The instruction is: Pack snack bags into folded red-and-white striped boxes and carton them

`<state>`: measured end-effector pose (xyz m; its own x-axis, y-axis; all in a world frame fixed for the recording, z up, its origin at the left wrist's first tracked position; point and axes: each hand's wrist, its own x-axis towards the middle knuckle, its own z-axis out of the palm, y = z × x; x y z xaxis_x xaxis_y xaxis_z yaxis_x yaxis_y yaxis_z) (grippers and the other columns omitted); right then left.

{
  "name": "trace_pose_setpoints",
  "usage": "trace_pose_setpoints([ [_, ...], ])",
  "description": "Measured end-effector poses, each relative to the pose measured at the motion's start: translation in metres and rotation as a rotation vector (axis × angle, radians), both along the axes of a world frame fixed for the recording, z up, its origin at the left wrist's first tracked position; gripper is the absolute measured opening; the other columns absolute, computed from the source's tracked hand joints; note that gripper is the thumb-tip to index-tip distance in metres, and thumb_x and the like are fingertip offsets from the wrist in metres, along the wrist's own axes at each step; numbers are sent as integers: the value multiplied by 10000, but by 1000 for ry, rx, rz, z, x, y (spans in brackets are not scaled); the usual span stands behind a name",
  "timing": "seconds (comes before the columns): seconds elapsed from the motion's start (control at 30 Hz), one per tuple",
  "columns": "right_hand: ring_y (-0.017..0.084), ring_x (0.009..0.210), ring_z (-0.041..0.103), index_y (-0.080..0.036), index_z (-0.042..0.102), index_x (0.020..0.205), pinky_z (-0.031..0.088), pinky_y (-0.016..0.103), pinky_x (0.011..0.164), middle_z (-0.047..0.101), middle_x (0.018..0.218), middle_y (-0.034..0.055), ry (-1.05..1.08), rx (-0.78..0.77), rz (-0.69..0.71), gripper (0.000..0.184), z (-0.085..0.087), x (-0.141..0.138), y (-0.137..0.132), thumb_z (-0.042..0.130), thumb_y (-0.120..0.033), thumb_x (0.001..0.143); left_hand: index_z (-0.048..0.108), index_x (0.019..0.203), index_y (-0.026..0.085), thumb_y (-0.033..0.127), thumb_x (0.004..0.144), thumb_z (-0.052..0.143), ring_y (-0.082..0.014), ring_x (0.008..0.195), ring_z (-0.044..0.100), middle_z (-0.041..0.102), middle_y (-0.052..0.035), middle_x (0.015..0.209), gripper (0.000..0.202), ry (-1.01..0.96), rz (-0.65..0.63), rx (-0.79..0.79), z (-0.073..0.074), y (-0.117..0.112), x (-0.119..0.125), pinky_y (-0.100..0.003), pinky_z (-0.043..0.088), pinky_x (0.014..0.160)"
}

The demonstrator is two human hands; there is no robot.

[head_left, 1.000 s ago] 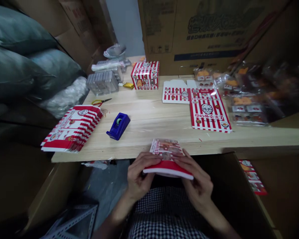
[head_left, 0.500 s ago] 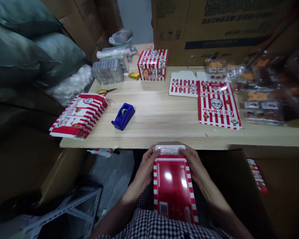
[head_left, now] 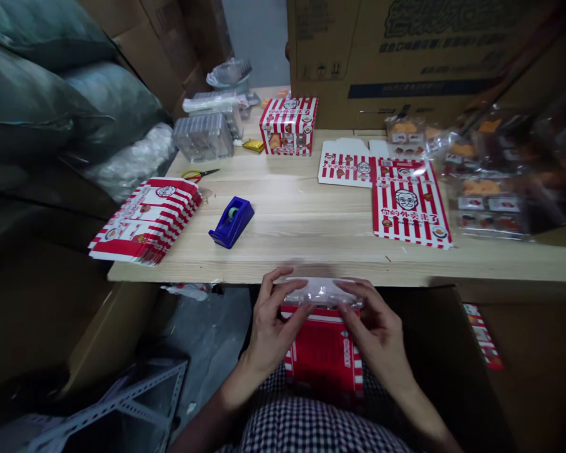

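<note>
A red-and-white striped carton (head_left: 323,349) stands on end in my lap, its red back toward me. A clear plastic tray (head_left: 321,292) pokes out of the carton's top end. My left hand (head_left: 272,324) grips the carton's upper left corner, fingers curled over the tray's edge. My right hand (head_left: 376,327) grips the upper right corner the same way, fingertips pressed on the clear plastic. Both hands sit just below the near edge of the wooden table (head_left: 306,226).
On the table lie a stack of flat striped cartons (head_left: 146,218), a blue tape dispenser (head_left: 231,221), scissors (head_left: 199,173), clear trays (head_left: 202,136), an assembled striped box (head_left: 288,126), flat cartons (head_left: 408,201) and bagged items (head_left: 481,182). Big cardboard boxes (head_left: 405,56) stand behind.
The carton went from lying flat between my hands to standing upright in my lap. My fingers have now closed further over the clear tray at its top end.
</note>
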<state>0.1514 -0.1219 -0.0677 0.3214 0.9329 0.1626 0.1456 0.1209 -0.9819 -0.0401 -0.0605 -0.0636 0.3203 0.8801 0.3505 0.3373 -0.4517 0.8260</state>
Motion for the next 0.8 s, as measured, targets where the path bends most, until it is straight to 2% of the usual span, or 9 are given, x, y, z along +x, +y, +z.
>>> trace_pose_setpoints([
  [0.13,147,769,635,-283,744,1140,507,235,595,689,1011,36,-57,-59,38,250,-12,15,8,715,-334,897,636,1242,261,287,824,792,-286,1287,536,538,-111,1383,447,-9,-37,35,2,12,0,-495,477,1062],
  [0.2,129,691,612,-277,760,1132,487,232,547,703,1008,38,-78,-42,57,242,-22,21,17,701,-348,908,620,1244,247,278,819,798,-279,1284,542,551,-119,1375,462,-24,-48,78,-4,18,0,-486,481,1056],
  [0.23,137,716,627,-276,765,1130,512,249,582,715,1029,43,-94,-24,85,238,-27,22,21,691,-349,916,628,1227,238,270,833,784,-275,1283,546,551,-125,1377,425,-20,-61,87,-8,20,0,-477,486,1051],
  [0.3,180,858,670,-278,774,1113,566,338,768,747,1047,48,-134,17,168,216,-35,23,26,671,-339,933,667,1166,223,259,880,732,-266,1275,559,554,-130,1382,296,10,-116,72,-17,21,-3,-458,496,1040],
  [0.37,218,1017,670,-286,775,1112,537,432,939,768,1048,50,-158,37,266,209,-41,23,28,648,-328,951,698,1118,210,257,911,692,-258,1260,573,569,-134,1365,213,34,-161,27,-24,20,-6,-448,502,1033],
  [0.4,225,1049,666,-290,770,1124,525,451,967,770,1056,52,-161,37,311,216,-43,23,28,633,-328,962,709,1097,204,259,915,686,-257,1254,576,582,-135,1344,191,35,-169,8,-27,18,-8,-446,501,1033],
  [0.5,223,1022,673,-290,770,1121,547,427,907,770,1041,54,-160,21,390,231,-46,23,26,588,-337,988,734,1047,196,240,931,660,-255,1252,573,621,-128,1280,145,27,-175,-28,-30,15,-15,-440,493,1032],
  [0.6,214,923,680,-271,792,1005,547,397,843,772,945,43,-169,17,344,210,-49,22,25,593,-336,984,747,1081,218,195,974,576,-242,1240,578,602,-116,1336,203,9,-161,-53,-32,11,-20,-426,494,1024],
  [0.8,202,881,663,-270,774,966,515,370,816,763,916,24,-174,43,281,149,-54,22,23,626,-291,963,668,1235,238,173,946,618,-250,1287,539,525,-117,1422,300,6,9,-3,-37,-6,-21,-469,463,1085],
])
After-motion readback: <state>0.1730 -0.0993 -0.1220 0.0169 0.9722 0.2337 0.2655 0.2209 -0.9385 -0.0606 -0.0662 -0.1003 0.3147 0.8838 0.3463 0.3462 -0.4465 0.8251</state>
